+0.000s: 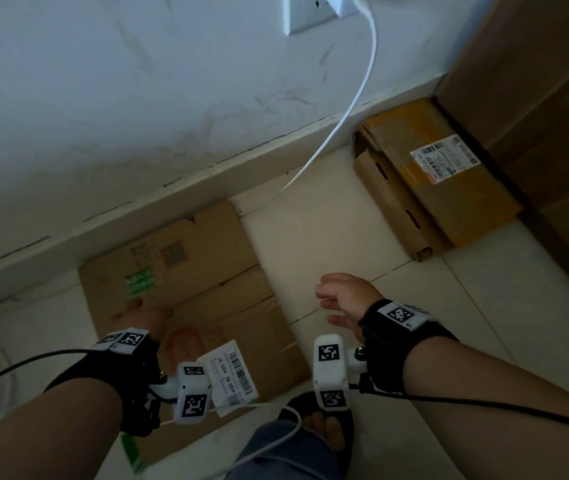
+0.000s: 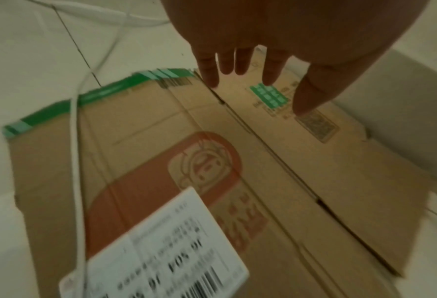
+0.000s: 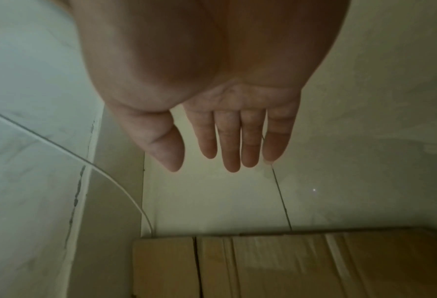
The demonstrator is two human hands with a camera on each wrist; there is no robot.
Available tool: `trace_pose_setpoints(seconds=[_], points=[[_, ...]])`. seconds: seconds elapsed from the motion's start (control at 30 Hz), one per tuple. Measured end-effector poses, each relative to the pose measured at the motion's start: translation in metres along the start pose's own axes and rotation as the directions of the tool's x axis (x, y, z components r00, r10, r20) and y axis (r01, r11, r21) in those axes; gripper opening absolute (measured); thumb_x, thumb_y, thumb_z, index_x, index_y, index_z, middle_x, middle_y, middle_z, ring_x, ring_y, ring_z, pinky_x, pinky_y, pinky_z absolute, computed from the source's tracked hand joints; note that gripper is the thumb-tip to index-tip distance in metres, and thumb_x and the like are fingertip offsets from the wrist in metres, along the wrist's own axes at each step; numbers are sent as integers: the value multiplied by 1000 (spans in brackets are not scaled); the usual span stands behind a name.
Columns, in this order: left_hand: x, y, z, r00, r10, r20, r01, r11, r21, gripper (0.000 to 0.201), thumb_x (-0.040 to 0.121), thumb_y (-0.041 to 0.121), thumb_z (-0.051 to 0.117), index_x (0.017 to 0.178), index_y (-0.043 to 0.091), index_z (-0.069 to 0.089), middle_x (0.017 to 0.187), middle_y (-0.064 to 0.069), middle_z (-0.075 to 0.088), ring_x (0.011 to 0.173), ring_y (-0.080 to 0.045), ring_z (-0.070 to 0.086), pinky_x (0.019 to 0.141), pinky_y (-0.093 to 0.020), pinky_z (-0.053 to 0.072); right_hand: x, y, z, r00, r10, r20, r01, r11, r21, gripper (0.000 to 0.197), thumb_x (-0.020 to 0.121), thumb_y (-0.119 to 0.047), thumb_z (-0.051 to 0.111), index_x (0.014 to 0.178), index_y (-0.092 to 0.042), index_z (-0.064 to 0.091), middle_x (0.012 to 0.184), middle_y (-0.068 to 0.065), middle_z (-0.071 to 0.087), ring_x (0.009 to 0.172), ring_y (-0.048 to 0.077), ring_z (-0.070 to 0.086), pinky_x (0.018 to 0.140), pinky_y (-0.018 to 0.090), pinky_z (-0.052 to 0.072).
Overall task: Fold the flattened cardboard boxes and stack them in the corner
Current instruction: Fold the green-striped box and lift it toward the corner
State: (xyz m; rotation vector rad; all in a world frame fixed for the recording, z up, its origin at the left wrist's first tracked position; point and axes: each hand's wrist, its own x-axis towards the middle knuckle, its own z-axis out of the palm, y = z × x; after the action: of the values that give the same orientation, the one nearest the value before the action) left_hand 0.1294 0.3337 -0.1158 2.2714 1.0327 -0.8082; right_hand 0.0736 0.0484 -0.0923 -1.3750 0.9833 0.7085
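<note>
Flattened box (image 1: pixel 186 299) lies on floor against baseboard; folded stack (image 1: pixel 428 181) waits in corner. Your left hand (image 1: pixel 141 315) hovers over it, fingers spread, gripping nothing; right hand (image 1: pixel 343 299) open, apart. Risk: white cable (image 2: pixel 76 161) draped across cardboard snags when you lift.

A big brown flat box (image 1: pixel 214 306) lies on the floor against the wall. It has a red picture, a green patch and a white sticker (image 2: pixel 158 248) on it. More folded boxes (image 1: pixel 428 181) lie in a pile in the corner, with a white sticker on top.
</note>
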Motion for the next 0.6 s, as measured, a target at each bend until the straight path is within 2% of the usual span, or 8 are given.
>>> trace_pose_setpoints(seconds=[0.07,0.13,0.27,0.33,0.4,0.5,0.53,0.6], points=[[3,-10,-6,999,-42,-31,44,998,44,59,95,24,47,146,7,24,153,-22,28,134,-36,37,108,-37,34,2,0,10,1000,9,14,-9,999,-39,44,89,-14,53,130,3,49,127,25,56,120,33,52,95,42,45],[6,-14,-11,994,-99,-41,100,995,7,68,92,24,53,147,3,19,149,-26,32,126,-41,44,100,-42,40,5,-1,17,1000,13,21,-11,997,-79,48,89,-15,53,133,2,46,133,27,52,126,36,48,104,48,40],[24,-26,-13,981,-193,2,193,981,13,73,90,18,57,145,-8,17,152,-27,26,134,-41,35,111,-45,33,10,-1,29,999,31,44,-24,988,-153,46,90,-12,51,129,10,44,138,28,46,129,39,44,106,51,39],[29,-31,-14,969,-247,3,247,969,-23,77,87,19,62,145,-8,19,150,-27,31,131,-43,38,110,-48,35,10,0,33,998,27,63,-15,984,-177,45,90,-13,53,132,1,47,141,21,48,130,35,45,104,45,40],[35,-37,-17,965,-261,-10,260,964,-54,78,85,17,64,145,-6,20,146,-29,35,126,-45,42,105,-48,39,9,1,37,997,23,77,-8,981,-196,47,90,-16,53,136,-8,46,143,13,47,130,31,46,103,41,40],[42,-47,-24,968,-250,-12,247,964,-100,68,84,15,65,139,-7,32,126,-32,50,106,-46,54,87,-48,46,7,1,40,994,48,100,-17,957,-291,48,94,-20,46,140,-6,40,148,9,39,133,27,40,108,38,37],[43,-49,-25,970,-243,-7,241,966,-94,66,83,15,65,136,-8,34,126,-33,51,103,-45,55,78,-44,45,6,1,39,994,43,97,-9,946,-324,49,94,-20,45,141,-6,38,150,9,35,136,25,37,111,36,34],[43,-54,-26,972,-231,42,235,962,-136,63,84,12,64,135,-11,36,133,-35,48,107,-45,54,77,-38,41,6,2,40,993,29,112,16,927,-374,54,93,-21,47,144,-9,33,152,10,33,138,24,34,114,35,30]])
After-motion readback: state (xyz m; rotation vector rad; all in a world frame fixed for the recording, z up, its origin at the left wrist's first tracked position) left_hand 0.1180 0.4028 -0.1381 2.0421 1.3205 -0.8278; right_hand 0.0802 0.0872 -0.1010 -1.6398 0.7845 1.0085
